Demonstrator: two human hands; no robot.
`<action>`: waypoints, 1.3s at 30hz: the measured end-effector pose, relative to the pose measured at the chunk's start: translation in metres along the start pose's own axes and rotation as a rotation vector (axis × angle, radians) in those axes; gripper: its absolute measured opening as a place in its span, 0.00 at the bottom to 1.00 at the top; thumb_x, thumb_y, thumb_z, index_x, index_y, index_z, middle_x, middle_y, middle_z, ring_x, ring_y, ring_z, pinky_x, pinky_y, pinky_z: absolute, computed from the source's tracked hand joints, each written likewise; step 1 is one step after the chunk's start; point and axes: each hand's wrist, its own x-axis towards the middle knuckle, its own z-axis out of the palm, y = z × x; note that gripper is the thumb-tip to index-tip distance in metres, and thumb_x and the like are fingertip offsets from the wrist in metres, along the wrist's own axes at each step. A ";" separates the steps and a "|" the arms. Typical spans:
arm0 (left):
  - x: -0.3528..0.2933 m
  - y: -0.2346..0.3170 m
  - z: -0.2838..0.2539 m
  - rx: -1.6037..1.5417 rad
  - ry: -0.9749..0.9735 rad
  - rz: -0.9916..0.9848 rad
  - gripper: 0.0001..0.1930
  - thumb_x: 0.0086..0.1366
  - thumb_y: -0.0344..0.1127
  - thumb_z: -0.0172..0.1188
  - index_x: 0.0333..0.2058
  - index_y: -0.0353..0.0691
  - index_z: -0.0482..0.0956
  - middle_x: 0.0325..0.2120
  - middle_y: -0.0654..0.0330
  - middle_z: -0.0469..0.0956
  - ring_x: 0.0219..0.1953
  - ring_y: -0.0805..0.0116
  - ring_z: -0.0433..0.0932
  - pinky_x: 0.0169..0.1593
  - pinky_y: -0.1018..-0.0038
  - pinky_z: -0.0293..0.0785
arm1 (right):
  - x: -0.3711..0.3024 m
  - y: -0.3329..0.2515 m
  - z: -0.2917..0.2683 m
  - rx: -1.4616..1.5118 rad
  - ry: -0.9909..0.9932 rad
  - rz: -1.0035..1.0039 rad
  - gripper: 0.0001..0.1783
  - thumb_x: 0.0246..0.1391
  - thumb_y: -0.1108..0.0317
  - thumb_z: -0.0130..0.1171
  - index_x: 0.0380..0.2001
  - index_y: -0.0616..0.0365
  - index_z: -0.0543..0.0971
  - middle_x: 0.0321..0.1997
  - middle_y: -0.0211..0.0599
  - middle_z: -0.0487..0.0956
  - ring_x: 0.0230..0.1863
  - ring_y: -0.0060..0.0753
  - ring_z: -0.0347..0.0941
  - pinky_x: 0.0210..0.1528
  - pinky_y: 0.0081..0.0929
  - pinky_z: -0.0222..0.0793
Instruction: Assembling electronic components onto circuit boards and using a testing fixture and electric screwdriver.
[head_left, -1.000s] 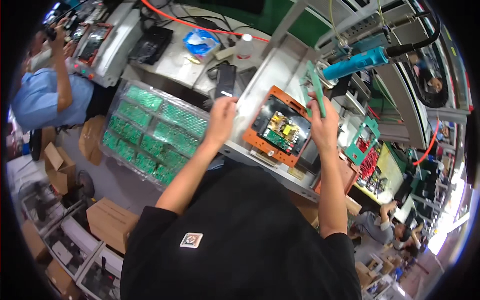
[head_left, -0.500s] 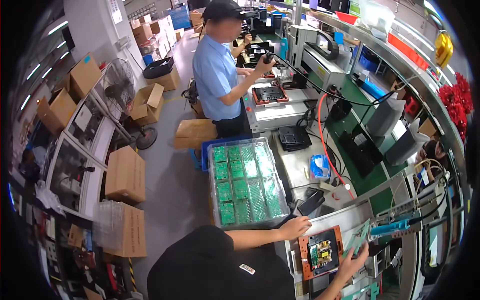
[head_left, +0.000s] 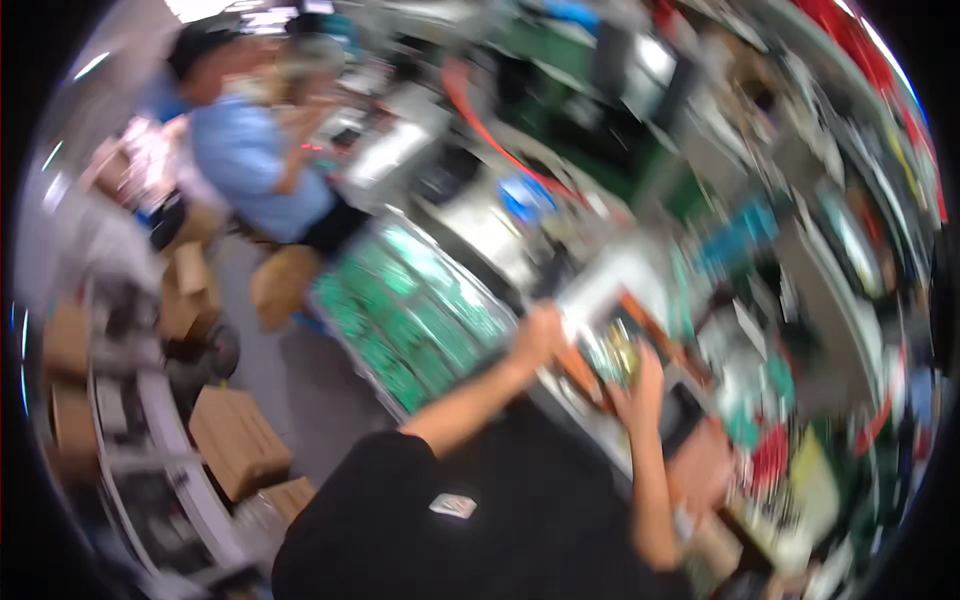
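The whole view is smeared by motion. My left hand (head_left: 541, 335) is at the left edge of an orange-brown fixture frame (head_left: 579, 377), its fingers too blurred to read. Inside the frame lies a circuit board (head_left: 612, 353) with yellow parts, seated in a black housing in the earlier frame. My right hand (head_left: 640, 388) is over the board's near right side; whether it touches or grips anything is hidden by the blur. Beyond the fixture stands a thin green panel (head_left: 683, 292), apart from my right hand.
A clear tray of green circuit boards (head_left: 395, 395) is left of the fixture. Farther back stands a person in a light blue shirt (head_left: 245, 155). A blue cylindrical tool (head_left: 738, 238) is beyond the bench. Cardboard boxes (head_left: 236, 440) line the left; a red hose (head_left: 480, 125) crosses the back.
The view has swung to the right and blurred. My right hand has gone from the green panel to the board in the fixture. My left hand has come close to the fixture's left edge.
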 end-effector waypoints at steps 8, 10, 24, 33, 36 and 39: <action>0.038 0.044 -0.069 -0.302 -0.133 -0.265 0.10 0.65 0.32 0.51 0.38 0.36 0.79 0.49 0.46 0.75 0.51 0.46 0.73 0.52 0.61 0.69 | 0.006 -0.017 -0.015 0.004 0.001 0.084 0.45 0.40 0.64 0.73 0.62 0.59 0.64 0.59 0.47 0.70 0.62 0.51 0.63 0.63 0.41 0.59; 0.035 0.042 -0.069 -0.297 -0.125 -0.270 0.09 0.65 0.32 0.51 0.38 0.36 0.79 0.49 0.47 0.75 0.51 0.45 0.74 0.52 0.61 0.70 | 0.002 -0.013 -0.017 0.002 -0.014 0.101 0.45 0.40 0.63 0.73 0.62 0.58 0.64 0.59 0.47 0.70 0.62 0.51 0.63 0.63 0.40 0.59; 0.012 0.068 -0.083 -0.219 -0.141 -0.320 0.08 0.66 0.32 0.52 0.39 0.38 0.79 0.50 0.52 0.76 0.52 0.51 0.74 0.52 0.63 0.70 | -0.010 -0.021 -0.007 -0.192 0.038 0.186 0.32 0.45 0.56 0.69 0.53 0.55 0.73 0.50 0.41 0.69 0.54 0.48 0.62 0.58 0.42 0.57; 0.017 0.096 -0.082 -0.230 -0.104 -0.311 0.07 0.64 0.30 0.53 0.37 0.37 0.78 0.48 0.50 0.76 0.49 0.48 0.75 0.48 0.60 0.73 | -0.019 -0.018 -0.030 -0.216 0.009 0.186 0.31 0.46 0.56 0.68 0.52 0.56 0.73 0.51 0.42 0.70 0.53 0.48 0.63 0.58 0.42 0.58; 0.016 0.110 -0.082 -0.238 -0.098 -0.299 0.06 0.63 0.29 0.53 0.37 0.36 0.77 0.48 0.51 0.76 0.48 0.48 0.75 0.47 0.60 0.73 | -0.025 -0.014 -0.040 -0.245 0.027 0.185 0.31 0.44 0.58 0.69 0.52 0.56 0.74 0.50 0.44 0.70 0.53 0.49 0.64 0.57 0.42 0.58; 0.016 0.125 -0.090 -0.261 -0.112 -0.332 0.06 0.61 0.28 0.55 0.37 0.36 0.77 0.47 0.50 0.75 0.47 0.49 0.75 0.46 0.60 0.73 | -0.032 -0.017 -0.056 -0.239 0.006 0.207 0.32 0.42 0.62 0.69 0.53 0.55 0.74 0.52 0.44 0.70 0.55 0.49 0.63 0.58 0.41 0.59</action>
